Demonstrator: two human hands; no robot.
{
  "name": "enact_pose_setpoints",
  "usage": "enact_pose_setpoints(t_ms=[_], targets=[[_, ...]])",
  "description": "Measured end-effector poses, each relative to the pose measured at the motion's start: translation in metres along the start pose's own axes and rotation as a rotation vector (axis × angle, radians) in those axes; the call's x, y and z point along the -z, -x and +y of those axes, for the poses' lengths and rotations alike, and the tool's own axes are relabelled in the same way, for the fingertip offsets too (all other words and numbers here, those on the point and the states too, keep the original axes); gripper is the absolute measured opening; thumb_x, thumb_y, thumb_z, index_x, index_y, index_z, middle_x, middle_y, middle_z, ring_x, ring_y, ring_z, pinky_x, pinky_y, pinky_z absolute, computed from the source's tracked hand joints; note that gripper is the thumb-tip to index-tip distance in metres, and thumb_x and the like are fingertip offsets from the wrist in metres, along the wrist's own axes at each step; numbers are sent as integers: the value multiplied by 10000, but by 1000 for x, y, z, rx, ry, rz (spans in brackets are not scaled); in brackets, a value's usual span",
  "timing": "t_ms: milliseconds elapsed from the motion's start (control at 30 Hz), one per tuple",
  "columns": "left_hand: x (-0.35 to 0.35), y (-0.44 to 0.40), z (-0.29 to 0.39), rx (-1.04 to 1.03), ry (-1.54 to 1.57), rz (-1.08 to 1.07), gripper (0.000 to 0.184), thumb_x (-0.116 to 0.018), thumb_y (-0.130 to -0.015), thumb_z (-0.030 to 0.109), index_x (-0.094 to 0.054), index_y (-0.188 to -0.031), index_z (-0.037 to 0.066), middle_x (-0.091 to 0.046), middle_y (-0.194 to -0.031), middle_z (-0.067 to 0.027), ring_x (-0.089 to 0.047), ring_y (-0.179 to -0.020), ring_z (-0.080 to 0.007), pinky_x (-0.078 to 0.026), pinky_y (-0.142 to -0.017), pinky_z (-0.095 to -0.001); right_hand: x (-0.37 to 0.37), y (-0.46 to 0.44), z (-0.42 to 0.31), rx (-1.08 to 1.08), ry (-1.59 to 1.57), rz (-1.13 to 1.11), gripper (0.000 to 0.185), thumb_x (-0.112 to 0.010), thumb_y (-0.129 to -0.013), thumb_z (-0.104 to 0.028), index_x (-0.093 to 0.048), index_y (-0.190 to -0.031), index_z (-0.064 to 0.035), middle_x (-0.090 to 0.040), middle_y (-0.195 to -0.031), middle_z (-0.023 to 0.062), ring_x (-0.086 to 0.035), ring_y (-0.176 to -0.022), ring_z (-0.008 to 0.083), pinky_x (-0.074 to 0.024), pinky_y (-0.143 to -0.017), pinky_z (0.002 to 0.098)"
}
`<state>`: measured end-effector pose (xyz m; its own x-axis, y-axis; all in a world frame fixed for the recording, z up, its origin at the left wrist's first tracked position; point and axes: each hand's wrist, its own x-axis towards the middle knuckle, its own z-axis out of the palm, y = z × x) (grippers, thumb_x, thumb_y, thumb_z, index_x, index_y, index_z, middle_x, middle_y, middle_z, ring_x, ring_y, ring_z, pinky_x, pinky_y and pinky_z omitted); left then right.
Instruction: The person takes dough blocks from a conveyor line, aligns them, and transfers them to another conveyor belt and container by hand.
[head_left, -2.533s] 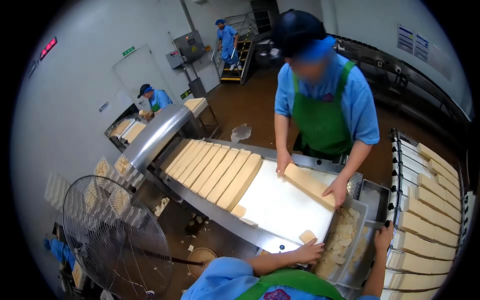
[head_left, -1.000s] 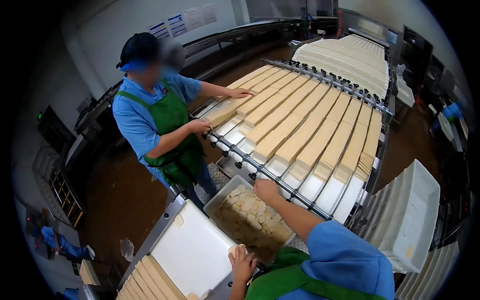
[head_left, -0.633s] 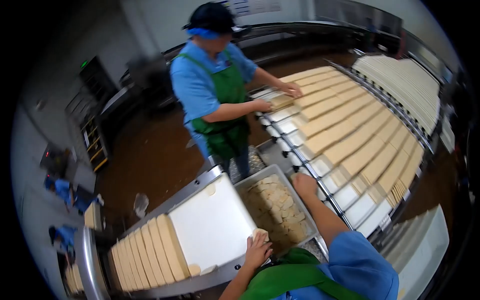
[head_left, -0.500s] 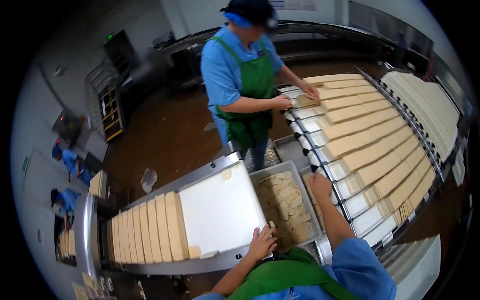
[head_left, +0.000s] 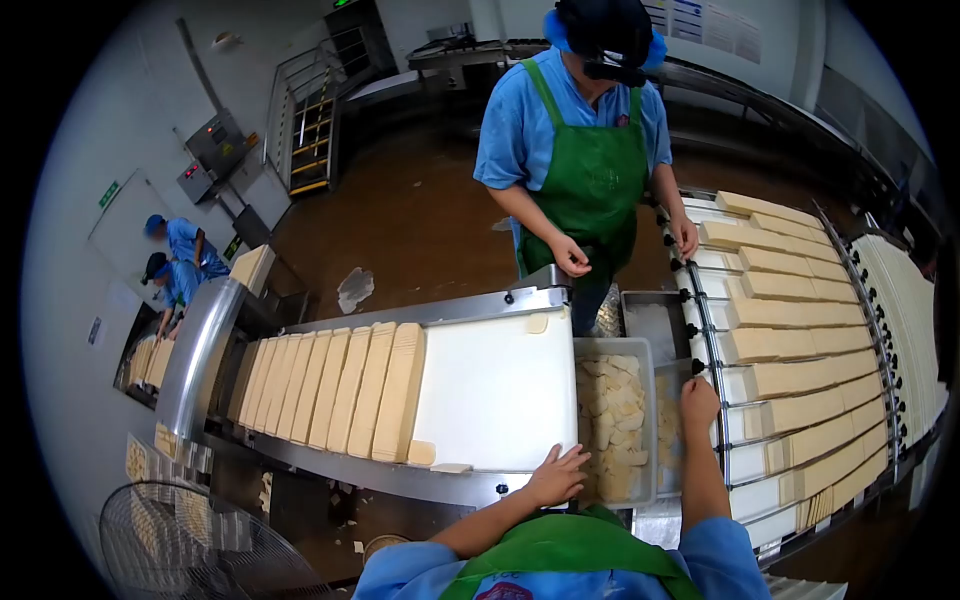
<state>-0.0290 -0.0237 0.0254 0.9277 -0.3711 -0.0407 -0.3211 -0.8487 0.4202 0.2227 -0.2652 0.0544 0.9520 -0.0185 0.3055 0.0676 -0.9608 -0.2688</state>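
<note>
My left hand (head_left: 557,475) rests with its fingers spread at the near right corner of the white conveyor belt (head_left: 490,385), beside a bin of pale scraps (head_left: 617,420). Nothing shows in it. My right hand (head_left: 699,402) is closed at the near rail of the slatted conveyor (head_left: 712,340); what it holds, if anything, is hidden. Long pale dough-like slabs (head_left: 385,390) stand side by side on the left part of the belt. More long slabs (head_left: 800,345) lie in lanes on the slatted conveyor.
A co-worker in a green apron (head_left: 595,180) stands across, one hand at the slatted conveyor. A metal hood (head_left: 200,340) spans the belt's left end. A fan (head_left: 200,540) stands at lower left. Two people (head_left: 180,260) work far left, near yellow-edged stairs (head_left: 312,140).
The view has swung left since half a second ago. The scrap piece by my left hand is gone from view. The co-worker's hands have come off the slab and moved apart.
</note>
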Motion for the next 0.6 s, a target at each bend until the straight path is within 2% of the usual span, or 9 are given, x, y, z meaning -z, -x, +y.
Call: enact_pose_setpoints(t_ms=[300, 567, 600], targets=[[0, -1, 0, -12, 25, 19, 249, -571, -878, 288, -663, -1052, 136, -391, -1425, -102, -234, -1397, -286, -193, -1083, -581, -7, -1, 4, 36, 48, 99, 224, -533, -848, -257, -617, -760, -69, -642, -716, 157, -626, -650, 372, -489, -568, 491], [2, 0, 0, -28, 27, 14, 250, -568, -868, 301, -674, -972, 101, -392, -1416, -97, -213, -1399, -278, -152, -1104, -576, -10, -2, 4, 14, 104, 74, 251, -510, -874, -287, -653, -802, -95, -657, -724, 168, -639, -660, 381, -511, -579, 496], [1, 0, -1, -41, -31, 23, 210, -587, -855, 314, -681, -961, 158, -400, -1420, -77, -211, -1402, -280, -166, -1091, -594, -11, -2, 5, 42, 126, 92, 258, -500, -876, -290, -640, -804, -86, -651, -717, 165, -633, -639, 373, -501, -559, 489]])
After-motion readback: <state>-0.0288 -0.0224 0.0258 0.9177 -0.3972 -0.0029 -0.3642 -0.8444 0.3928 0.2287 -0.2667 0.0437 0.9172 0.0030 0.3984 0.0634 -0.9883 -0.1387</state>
